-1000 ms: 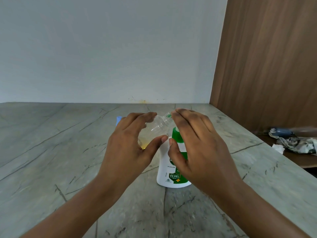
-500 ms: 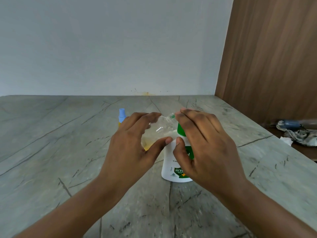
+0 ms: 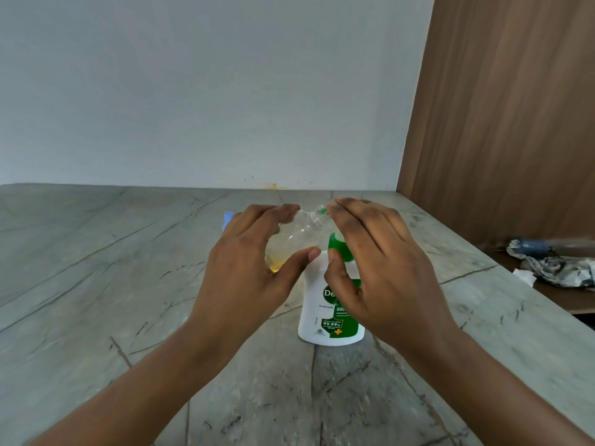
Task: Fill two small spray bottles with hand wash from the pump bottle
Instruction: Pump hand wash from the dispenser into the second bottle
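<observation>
My left hand (image 3: 248, 268) grips a small clear spray bottle (image 3: 297, 236), tilted with its open neck pointing up and right; a little yellow liquid sits at its lower end. A white and green pump bottle (image 3: 325, 320) of hand wash stands on the grey stone counter (image 3: 96, 284) just below. My right hand (image 3: 376, 265) lies over the pump bottle's top, fingers straight across the pump head, thumb against the bottle's neck. The pump nozzle itself is hidden. Behind my left hand, the blue cap of a second spray bottle (image 3: 228, 217) peeks out.
A white wall runs along the back of the counter. A brown wooden panel (image 3: 515, 123) stands at the right. Beyond the counter's right edge, a lower wooden surface holds a crumpled cloth (image 3: 560, 268) and a bluish object.
The view has dipped slightly, so hands and bottles sit lower in frame than half a second ago. Both hands keep the same hold on the spray bottle and pump bottle.
</observation>
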A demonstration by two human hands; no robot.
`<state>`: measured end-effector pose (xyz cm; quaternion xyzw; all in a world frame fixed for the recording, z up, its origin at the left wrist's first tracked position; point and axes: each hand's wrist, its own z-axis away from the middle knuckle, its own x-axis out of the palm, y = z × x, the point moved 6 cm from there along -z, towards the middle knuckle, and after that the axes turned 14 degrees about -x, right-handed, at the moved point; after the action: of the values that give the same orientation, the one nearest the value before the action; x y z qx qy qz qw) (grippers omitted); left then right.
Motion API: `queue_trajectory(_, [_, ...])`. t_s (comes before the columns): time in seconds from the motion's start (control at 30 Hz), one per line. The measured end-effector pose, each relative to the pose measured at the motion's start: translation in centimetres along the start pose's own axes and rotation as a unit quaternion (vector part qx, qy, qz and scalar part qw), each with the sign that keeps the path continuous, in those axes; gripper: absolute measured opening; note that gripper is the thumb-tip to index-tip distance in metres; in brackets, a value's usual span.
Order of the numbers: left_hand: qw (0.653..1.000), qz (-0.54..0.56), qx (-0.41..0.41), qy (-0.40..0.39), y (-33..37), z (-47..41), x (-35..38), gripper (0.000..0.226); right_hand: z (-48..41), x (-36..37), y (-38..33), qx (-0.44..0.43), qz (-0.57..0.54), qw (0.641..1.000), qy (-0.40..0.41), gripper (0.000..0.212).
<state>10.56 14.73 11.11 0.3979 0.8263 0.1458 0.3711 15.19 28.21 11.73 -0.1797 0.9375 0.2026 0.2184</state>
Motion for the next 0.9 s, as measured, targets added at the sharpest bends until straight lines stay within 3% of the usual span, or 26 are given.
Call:
queue_trajectory(0.6, [0.999, -0.036, 0.019, -0.01, -0.9, 0.6, 0.3, 0.048, 1.3, 1.1, -0.8, 0.003, -0.003, 0.998, 0.055, 0.038])
queue_trajectory(0.9, [0.999, -0.033, 0.021, -0.006, -0.8, 0.6, 0.2, 0.049, 1.1, 0.8, -1.2, -0.002, 0.017, 0.999, 0.027, 0.046])
